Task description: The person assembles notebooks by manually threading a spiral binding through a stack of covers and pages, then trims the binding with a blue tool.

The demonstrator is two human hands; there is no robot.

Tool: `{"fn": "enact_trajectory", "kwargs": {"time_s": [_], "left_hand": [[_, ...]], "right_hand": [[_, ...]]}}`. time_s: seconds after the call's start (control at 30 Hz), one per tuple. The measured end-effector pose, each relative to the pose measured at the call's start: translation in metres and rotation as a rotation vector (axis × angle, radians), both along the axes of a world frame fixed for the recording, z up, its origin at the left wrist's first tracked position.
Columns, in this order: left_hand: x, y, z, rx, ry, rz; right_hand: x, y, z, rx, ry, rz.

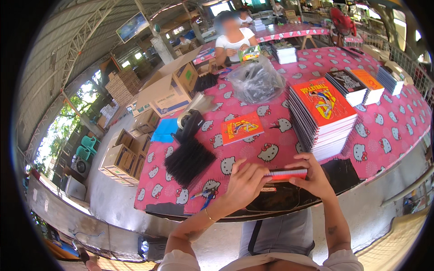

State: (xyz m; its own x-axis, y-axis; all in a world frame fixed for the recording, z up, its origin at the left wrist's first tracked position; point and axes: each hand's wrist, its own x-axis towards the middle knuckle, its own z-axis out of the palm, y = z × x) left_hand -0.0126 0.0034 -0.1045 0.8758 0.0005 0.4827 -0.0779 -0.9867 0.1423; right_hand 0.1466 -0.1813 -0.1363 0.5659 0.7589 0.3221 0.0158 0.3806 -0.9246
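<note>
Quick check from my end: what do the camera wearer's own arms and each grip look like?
The left grip and right grip are gloveless. A thin gold-coloured bracelet circles the left wrist. Each forearm shows a dark mark, perhaps a tattoo: left mark, right mark. Both arms end in short, pale sleeves above the elbow. No cables show on them.

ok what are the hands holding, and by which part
A red-covered notebook, by its two ends: the left hand at the left end, the right hand at the right.
</note>
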Motion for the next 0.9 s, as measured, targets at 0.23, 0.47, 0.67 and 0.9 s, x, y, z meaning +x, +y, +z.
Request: {"fn": "enact_trajectory", "kwargs": {"time_s": [0.23, 0.47, 0.67, 0.9], "left_hand": [[-0.009, -0.038, -0.06, 0.215, 0.038, 0.12], [0.016, -0.004, -0.027, 0.439, -0.024, 0.289], [0.018, -0.002, -0.004, 0.419, -0.028, 0.378], [0.013, -0.015, -0.024, 0.365, 0.038, 0.144]], "right_hand": [[-0.017, 0.025, -0.041, 0.038, -0.101, -0.203], [-0.019, 0.036, -0.041, 0.006, -0.181, -0.18], [-0.015, 0.039, -0.037, -0.03, -0.286, -0.171], [-0.002, 0.031, -0.045, -0.071, -0.443, -0.02]]}}
